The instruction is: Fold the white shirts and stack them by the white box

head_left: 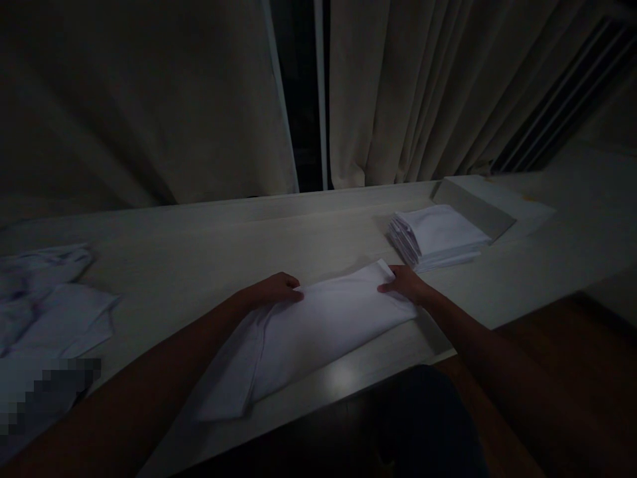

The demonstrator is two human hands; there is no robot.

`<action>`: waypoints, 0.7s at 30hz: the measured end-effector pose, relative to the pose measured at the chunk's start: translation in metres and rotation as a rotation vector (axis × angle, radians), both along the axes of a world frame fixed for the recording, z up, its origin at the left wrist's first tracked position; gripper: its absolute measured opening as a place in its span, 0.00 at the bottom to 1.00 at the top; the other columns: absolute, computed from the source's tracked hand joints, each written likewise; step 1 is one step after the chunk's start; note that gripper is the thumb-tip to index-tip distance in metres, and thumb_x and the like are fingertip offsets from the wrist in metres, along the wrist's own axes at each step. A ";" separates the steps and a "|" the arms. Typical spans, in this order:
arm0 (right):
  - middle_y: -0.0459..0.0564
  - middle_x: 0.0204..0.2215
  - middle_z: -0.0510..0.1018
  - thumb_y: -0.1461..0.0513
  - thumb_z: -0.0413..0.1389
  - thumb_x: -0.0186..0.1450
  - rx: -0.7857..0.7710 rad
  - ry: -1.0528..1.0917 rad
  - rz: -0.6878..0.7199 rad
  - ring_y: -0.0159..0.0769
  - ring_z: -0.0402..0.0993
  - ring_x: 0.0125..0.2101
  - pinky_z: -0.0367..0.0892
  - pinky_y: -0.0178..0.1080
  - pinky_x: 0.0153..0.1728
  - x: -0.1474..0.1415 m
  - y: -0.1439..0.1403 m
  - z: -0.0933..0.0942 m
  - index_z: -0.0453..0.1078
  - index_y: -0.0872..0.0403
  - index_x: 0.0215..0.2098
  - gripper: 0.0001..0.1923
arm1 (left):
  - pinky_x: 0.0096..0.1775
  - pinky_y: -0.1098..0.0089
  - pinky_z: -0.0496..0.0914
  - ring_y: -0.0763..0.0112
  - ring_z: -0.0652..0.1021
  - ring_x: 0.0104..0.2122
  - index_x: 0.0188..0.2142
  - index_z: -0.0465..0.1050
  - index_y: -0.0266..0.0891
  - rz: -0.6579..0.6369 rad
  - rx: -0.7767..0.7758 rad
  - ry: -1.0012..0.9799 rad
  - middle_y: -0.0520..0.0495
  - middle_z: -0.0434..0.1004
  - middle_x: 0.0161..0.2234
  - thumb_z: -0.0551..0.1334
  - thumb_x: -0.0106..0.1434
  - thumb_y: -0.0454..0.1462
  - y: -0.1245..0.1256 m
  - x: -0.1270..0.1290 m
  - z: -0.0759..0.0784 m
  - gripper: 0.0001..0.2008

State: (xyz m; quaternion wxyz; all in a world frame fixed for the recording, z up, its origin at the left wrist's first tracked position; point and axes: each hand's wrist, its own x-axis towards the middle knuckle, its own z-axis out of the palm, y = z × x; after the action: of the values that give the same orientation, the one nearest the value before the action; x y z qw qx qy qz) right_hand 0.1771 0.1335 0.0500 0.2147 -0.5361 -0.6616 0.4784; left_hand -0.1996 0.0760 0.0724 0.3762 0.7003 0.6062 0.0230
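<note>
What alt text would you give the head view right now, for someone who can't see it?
Both hands press a partly folded white cloth on a pale table in a dim room, left hand and right hand at its far edge. A stack of folded white cloths sits to the right, loose white cloths at left, curtains behind.
</note>
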 end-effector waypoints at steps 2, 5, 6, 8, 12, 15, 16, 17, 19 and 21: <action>0.53 0.34 0.81 0.62 0.68 0.47 0.004 -0.026 -0.007 0.39 0.76 0.31 0.68 0.35 0.29 -0.001 0.003 -0.004 0.75 0.60 0.39 0.21 | 0.35 0.68 0.60 0.64 0.73 0.34 0.29 0.73 0.38 0.009 -0.001 0.021 0.47 0.75 0.30 0.59 0.52 0.51 0.002 0.000 0.000 0.19; 0.52 0.34 0.81 0.62 0.67 0.48 0.003 0.008 0.018 0.39 0.76 0.31 0.68 0.34 0.29 -0.002 0.005 -0.006 0.75 0.59 0.38 0.19 | 0.36 0.67 0.62 0.62 0.73 0.36 0.32 0.74 0.38 0.017 0.002 0.036 0.46 0.76 0.34 0.59 0.51 0.52 0.007 0.001 0.001 0.20; 0.52 0.35 0.81 0.62 0.67 0.48 -0.003 0.037 0.019 0.38 0.76 0.31 0.68 0.34 0.29 -0.002 0.005 -0.006 0.75 0.59 0.39 0.19 | 0.37 0.67 0.62 0.62 0.73 0.38 0.34 0.74 0.38 0.020 0.006 0.039 0.45 0.77 0.36 0.60 0.51 0.53 0.008 0.001 0.001 0.21; 0.52 0.35 0.81 0.62 0.66 0.49 -0.024 0.098 0.015 0.38 0.76 0.32 0.69 0.34 0.30 -0.001 0.005 -0.005 0.75 0.59 0.41 0.20 | 0.38 0.67 0.63 0.61 0.73 0.40 0.35 0.74 0.39 0.022 0.009 0.043 0.44 0.77 0.39 0.61 0.50 0.54 0.012 -0.001 0.002 0.22; 0.51 0.36 0.81 0.64 0.66 0.48 -0.020 0.107 -0.015 0.38 0.76 0.33 0.70 0.35 0.32 0.001 0.005 -0.002 0.74 0.58 0.42 0.23 | 0.36 0.68 0.63 0.64 0.72 0.35 0.31 0.74 0.39 -0.003 -0.027 0.051 0.46 0.76 0.32 0.61 0.49 0.54 0.017 -0.009 0.002 0.21; 0.52 0.35 0.81 0.66 0.66 0.46 -0.047 0.008 -0.011 0.38 0.76 0.31 0.69 0.34 0.30 -0.001 0.013 0.000 0.75 0.59 0.38 0.20 | 0.35 0.68 0.63 0.65 0.72 0.33 0.30 0.73 0.38 -0.001 -0.041 0.079 0.46 0.75 0.31 0.60 0.50 0.53 0.020 -0.010 -0.001 0.20; 0.53 0.34 0.81 0.65 0.66 0.46 -0.069 -0.027 0.007 0.39 0.76 0.30 0.68 0.34 0.29 -0.002 0.017 0.001 0.76 0.59 0.37 0.18 | 0.35 0.68 0.63 0.65 0.73 0.33 0.31 0.73 0.38 0.003 -0.043 0.092 0.46 0.76 0.32 0.59 0.51 0.52 0.021 -0.010 -0.002 0.20; 0.54 0.33 0.81 0.65 0.66 0.47 -0.094 -0.056 0.026 0.39 0.76 0.30 0.68 0.34 0.28 -0.004 0.020 0.002 0.76 0.59 0.36 0.16 | 0.35 0.68 0.64 0.65 0.73 0.34 0.32 0.74 0.37 0.004 -0.045 0.105 0.45 0.77 0.33 0.59 0.51 0.52 0.021 -0.009 -0.003 0.20; 0.55 0.32 0.81 0.63 0.66 0.50 -0.136 -0.108 0.012 0.39 0.76 0.28 0.67 0.34 0.26 -0.007 0.026 0.002 0.76 0.59 0.34 0.13 | 0.36 0.67 0.64 0.64 0.74 0.35 0.34 0.74 0.36 -0.001 -0.045 0.136 0.42 0.78 0.37 0.58 0.52 0.51 0.023 -0.006 -0.004 0.21; 0.56 0.32 0.81 0.61 0.64 0.53 -0.147 -0.143 -0.053 0.38 0.75 0.27 0.66 0.34 0.25 -0.010 0.028 -0.001 0.75 0.60 0.33 0.11 | 0.38 0.66 0.65 0.62 0.74 0.37 0.34 0.74 0.36 -0.019 -0.033 0.172 0.40 0.78 0.39 0.57 0.53 0.50 0.025 -0.003 -0.005 0.20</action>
State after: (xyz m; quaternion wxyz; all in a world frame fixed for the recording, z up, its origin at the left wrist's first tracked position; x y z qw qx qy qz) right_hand 0.1673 0.1619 0.0488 0.1398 -0.6006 -0.6238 0.4802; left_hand -0.2028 0.1007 0.0675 0.3346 0.6991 0.6299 -0.0509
